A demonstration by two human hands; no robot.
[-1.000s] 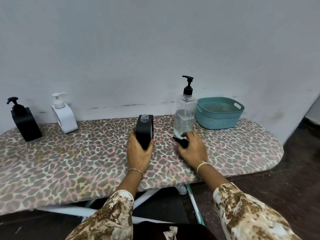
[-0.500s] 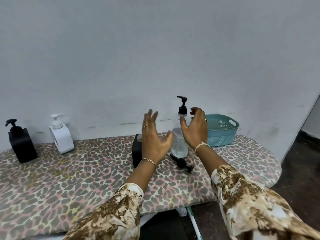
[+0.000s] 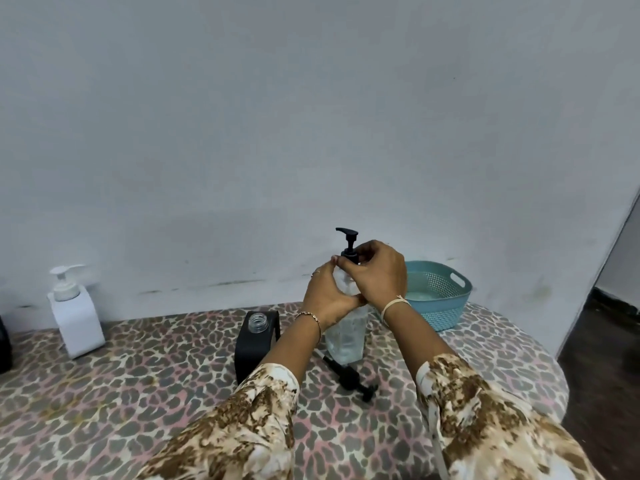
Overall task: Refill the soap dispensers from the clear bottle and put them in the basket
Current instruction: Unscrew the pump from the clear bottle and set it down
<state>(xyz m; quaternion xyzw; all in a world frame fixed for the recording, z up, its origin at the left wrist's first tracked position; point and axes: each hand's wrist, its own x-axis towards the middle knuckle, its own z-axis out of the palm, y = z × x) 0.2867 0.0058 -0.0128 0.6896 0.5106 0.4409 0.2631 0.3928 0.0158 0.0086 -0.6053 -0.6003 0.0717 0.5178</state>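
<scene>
The clear bottle (image 3: 346, 336) stands on the leopard-print board, its black pump (image 3: 349, 241) on top. My left hand (image 3: 323, 296) grips the bottle's shoulder. My right hand (image 3: 375, 271) is closed around the pump collar. Left of the bottle stands a black dispenser (image 3: 250, 344) with its neck uncapped. Its removed black pump (image 3: 349, 375) lies on the board in front of the bottle. A teal basket (image 3: 438, 306) sits behind on the right, apparently with nothing in it.
A white dispenser (image 3: 74, 313) with its pump on stands far left by the wall. Another black dispenser (image 3: 4, 348) is cut off at the left edge. The board (image 3: 104, 393) rounds off at the right above dark floor (image 3: 602, 368).
Both hands, raised and open half a second ago, have closed on the clear bottle. A second ago the left held the black dispenser and the right rested by the loose pump.
</scene>
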